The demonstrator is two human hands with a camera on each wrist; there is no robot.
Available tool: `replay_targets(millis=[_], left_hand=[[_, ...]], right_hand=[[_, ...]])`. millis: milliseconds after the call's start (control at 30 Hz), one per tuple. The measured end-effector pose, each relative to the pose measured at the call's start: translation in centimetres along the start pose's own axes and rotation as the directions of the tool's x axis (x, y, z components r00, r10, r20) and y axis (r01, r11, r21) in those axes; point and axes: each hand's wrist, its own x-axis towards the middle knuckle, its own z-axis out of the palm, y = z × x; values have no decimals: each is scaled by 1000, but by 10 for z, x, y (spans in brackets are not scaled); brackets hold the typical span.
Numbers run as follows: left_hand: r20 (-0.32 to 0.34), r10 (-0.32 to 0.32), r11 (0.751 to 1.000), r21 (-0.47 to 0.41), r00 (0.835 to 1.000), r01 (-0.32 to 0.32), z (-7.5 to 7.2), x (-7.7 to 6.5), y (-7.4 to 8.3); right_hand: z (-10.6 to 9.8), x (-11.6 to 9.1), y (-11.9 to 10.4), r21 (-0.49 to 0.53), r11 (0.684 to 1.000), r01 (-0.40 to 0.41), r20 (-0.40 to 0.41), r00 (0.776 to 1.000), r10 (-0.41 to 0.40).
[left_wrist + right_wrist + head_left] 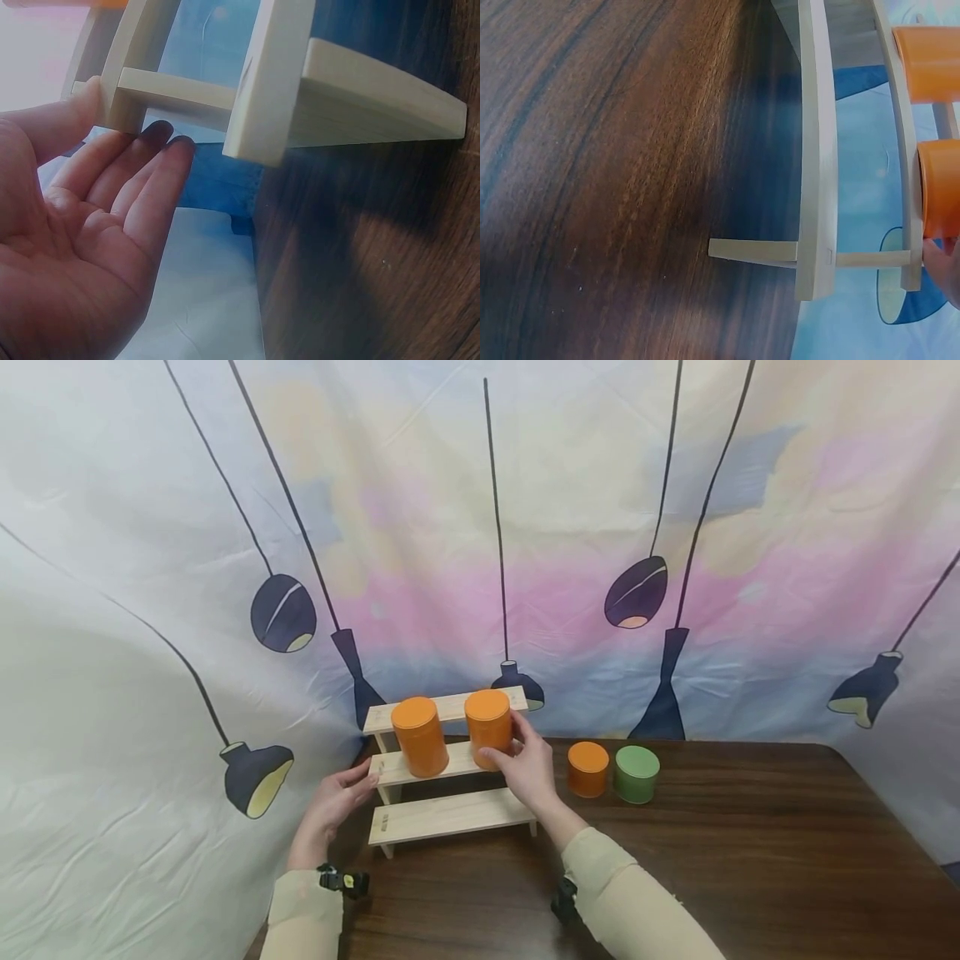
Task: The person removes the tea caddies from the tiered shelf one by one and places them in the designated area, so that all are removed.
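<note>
A: Right hand [531, 768]?
B: Clamped on the held orange tin [482, 727]. Thumb across the front, fingers round its right side.
A: Where's that tin?
B: Upright at the middle step of the wooden rack [450, 817], toward the right end. Base looks to be at the board; hand hides part of it, so can't confirm full contact.
A: Left hand [333, 806]?
B: Pinching the left end of that same middle step. Left wrist view: thumb on the upper face, fingertips reaching under the board. No tin in it.
A: Anything else on the rack?
B: Second orange tin [422, 743], same tall shape, upright on the middle step, left of the held one. Gap between the two. Lids on both.
A: Other steps?
B: Three in all, light bare wood. Top one is behind the tins, bottom one in front, nearest the person.
A: Off the rack?
B: Short orange tin [587, 770] and green tin [637, 774], upright side by side on the dark wood table [712, 877], right of the rack. Narrow gap between them.
A: Backdrop?
B: Pastel cloth [570, 527] with dark hanging lamps printed on it, behind the table.
A: Arms?
B: Pale sleeves [303, 914], black strap [343, 881] at the left wrist.
</note>
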Motion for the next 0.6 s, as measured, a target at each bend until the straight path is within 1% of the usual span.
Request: replay_targets(millis=[133,300,600], left_hand=[[6,7,1000,15,1000,-8,1,0,-1],[8,5,1000,3,1000,-5,1,1,-3],[14,5,1000,4,1000,-5,-1,0,1]], right_hand=[[-3,-1,-3,-11,1000,-7,10,1000,7],[-9,-2,-7,-21,1000,-9,28,1000,10],[-18,-3,-9,-5,999,-43,36,998,43]])
